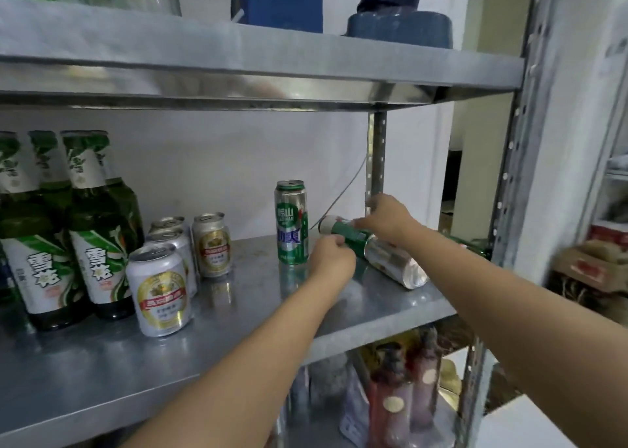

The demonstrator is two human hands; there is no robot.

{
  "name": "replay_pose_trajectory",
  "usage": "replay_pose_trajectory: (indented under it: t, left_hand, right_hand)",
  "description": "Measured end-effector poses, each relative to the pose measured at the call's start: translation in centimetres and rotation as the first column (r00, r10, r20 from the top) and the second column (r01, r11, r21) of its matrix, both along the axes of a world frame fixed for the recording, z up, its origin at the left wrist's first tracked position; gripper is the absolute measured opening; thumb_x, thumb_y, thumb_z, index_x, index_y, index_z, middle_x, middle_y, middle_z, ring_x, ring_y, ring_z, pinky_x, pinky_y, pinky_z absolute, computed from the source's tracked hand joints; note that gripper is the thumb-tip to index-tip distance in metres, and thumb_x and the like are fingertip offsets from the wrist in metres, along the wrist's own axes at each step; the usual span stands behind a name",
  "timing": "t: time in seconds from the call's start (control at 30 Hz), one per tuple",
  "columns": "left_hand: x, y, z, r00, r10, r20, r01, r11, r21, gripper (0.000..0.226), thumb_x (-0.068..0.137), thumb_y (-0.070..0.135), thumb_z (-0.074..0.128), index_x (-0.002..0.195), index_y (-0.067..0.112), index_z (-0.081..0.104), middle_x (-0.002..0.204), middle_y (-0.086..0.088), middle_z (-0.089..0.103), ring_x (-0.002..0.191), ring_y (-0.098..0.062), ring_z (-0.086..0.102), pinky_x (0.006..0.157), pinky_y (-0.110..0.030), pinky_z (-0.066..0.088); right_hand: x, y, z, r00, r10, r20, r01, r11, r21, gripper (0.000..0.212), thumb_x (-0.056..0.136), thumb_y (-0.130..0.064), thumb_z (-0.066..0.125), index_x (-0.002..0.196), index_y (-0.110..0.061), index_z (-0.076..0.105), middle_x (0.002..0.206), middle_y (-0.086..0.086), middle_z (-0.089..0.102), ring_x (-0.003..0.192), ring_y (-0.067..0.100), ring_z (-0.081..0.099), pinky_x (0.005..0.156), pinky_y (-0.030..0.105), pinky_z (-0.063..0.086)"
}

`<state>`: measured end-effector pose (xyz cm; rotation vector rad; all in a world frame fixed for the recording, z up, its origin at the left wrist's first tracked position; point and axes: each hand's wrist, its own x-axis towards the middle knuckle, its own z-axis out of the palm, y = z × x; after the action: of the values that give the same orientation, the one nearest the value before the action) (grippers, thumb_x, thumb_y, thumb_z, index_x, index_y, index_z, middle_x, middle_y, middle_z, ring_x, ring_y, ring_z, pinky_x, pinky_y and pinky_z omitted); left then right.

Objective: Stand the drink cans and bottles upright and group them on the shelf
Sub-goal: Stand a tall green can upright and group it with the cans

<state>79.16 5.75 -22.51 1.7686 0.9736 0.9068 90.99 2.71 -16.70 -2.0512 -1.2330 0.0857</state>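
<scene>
Both your hands are on the same can (384, 255), the tall green-and-silver one lying on its side at the right end of the middle shelf (238, 315). Your left grip (331, 259) is curled against its green middle. You see that hand from behind, so the fingertips are hidden. Your right grip (387, 218) closes over the far end of the can, with the thumb lifted near the rear post (376, 162). The near, silver end of the can is blurred and its label cannot be read.

Just left of your hands a second tall green can (291, 223) stands upright. Farther left, four short silver-and-gold cans (159, 291) stand in a cluster, the rear two half hidden by those in front. Green bottles (102, 243) stand at the far left; the frame edge cuts them off, so their count is unclear.

Behind your right forearm a piece of green glass (475, 245) shows by the front post, mostly hidden; it may be a lying bottle. The blue items (278, 2) on the top shelf are cropped, and the reddish bottles (390, 396) below are blurred.
</scene>
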Motion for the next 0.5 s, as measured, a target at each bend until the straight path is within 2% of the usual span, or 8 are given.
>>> replay_pose_trajectory:
  t: [0.07,0.13,0.17,0.23,0.3,0.37,0.43,0.5]
  left_hand:
    - [1.0,-1.1,0.0,0.999,-0.040,-0.010,0.039,0.999,-0.029,0.041,0.092,0.008,0.047,0.130,0.014,0.059,0.128,-0.003,0.061,0.114,-0.026,0.058,0.099,-0.034,0.047]
    - [1.6,-1.7,-0.2,0.998,-0.060,-0.019,0.059,0.997,-0.041,0.032,0.092,0.004,0.046,0.116,0.016,0.063,0.110,-0.001,0.059,0.101,-0.022,0.056,0.090,-0.028,0.045]
    - [1.8,-2.0,-0.4,0.998,-0.066,-0.021,0.065,0.997,-0.045,0.026,0.092,0.003,0.045,0.102,0.020,0.063,0.102,0.000,0.057,0.094,-0.021,0.054,0.085,-0.029,0.043]
    - [1.7,-2.6,-0.7,0.997,-0.078,-0.021,0.077,0.996,-0.053,0.021,0.089,0.003,0.046,0.083,0.015,0.062,0.092,-0.002,0.057,0.085,-0.021,0.053,0.078,-0.031,0.044]
    - [1.4,-2.9,-1.0,0.996,-0.078,-0.036,0.076,0.996,-0.050,0.022,0.087,0.004,0.046,0.076,0.014,0.061,0.087,-0.005,0.059,0.081,-0.021,0.052,0.072,-0.030,0.041]
    - [0.8,-3.2,-1.1,0.996,-0.079,-0.043,0.076,0.995,-0.059,0.031,0.090,0.003,0.046,0.070,0.027,0.052,0.086,0.002,0.056,0.085,-0.021,0.052,0.075,-0.029,0.039]
    - [-0.2,-3.2,-1.0,0.995,-0.089,-0.042,0.087,0.995,-0.052,0.028,0.092,0.005,0.046,0.088,0.029,0.060,0.096,0.005,0.058,0.095,-0.021,0.053,0.081,-0.026,0.037]
    - [-1.4,-3.2,-1.2,0.995,-0.086,-0.047,0.083,0.995,-0.056,0.033,0.095,0.008,0.047,0.124,0.016,0.060,0.115,-0.001,0.061,0.101,-0.019,0.057,0.085,-0.026,0.042]
  right_hand:
    - [1.0,-1.8,-0.5,0.996,-0.066,0.062,0.073,0.990,-0.117,0.031,0.079,-0.026,0.076,0.087,-0.004,0.055,0.082,0.010,0.054,0.081,0.027,0.055,0.059,0.029,0.040]
    - [1.1,-3.1,-1.2,0.990,-0.106,0.097,0.125,0.968,-0.216,0.034,0.077,-0.023,0.074,0.070,-0.009,0.044,0.067,0.005,0.048,0.061,0.020,0.047,0.048,0.027,0.033]
    - [1.1,-3.4,-1.5,0.989,-0.105,0.103,0.128,0.960,-0.250,0.035,0.076,-0.023,0.075,0.069,-0.011,0.042,0.065,0.003,0.048,0.058,0.018,0.046,0.046,0.026,0.032]
    - [0.9,-3.8,-2.1,0.989,-0.090,0.119,0.122,0.946,-0.301,0.035,0.076,-0.025,0.075,0.076,-0.011,0.043,0.067,0.002,0.047,0.064,0.020,0.049,0.046,0.026,0.031]
    - [0.6,-3.8,-2.6,0.985,-0.086,0.151,0.133,0.933,-0.335,0.034,0.079,-0.025,0.072,0.091,-0.009,0.044,0.070,0.002,0.047,0.071,0.022,0.051,0.047,0.027,0.032]
    - [0.4,-3.9,-2.9,0.982,-0.091,0.167,0.144,0.929,-0.341,0.034,0.079,-0.023,0.069,0.102,-0.008,0.048,0.071,0.003,0.051,0.071,0.021,0.053,0.048,0.027,0.034]
    - [0.2,-4.2,-3.0,0.979,-0.099,0.178,0.153,0.933,-0.326,0.037,0.078,-0.024,0.069,0.107,-0.008,0.051,0.074,0.002,0.052,0.074,0.022,0.054,0.053,0.027,0.039]
    - [-0.2,-4.7,-3.0,0.982,-0.119,0.149,0.160,0.939,-0.304,0.035,0.075,-0.025,0.072,0.097,-0.009,0.050,0.075,0.001,0.051,0.073,0.020,0.052,0.057,0.028,0.041]
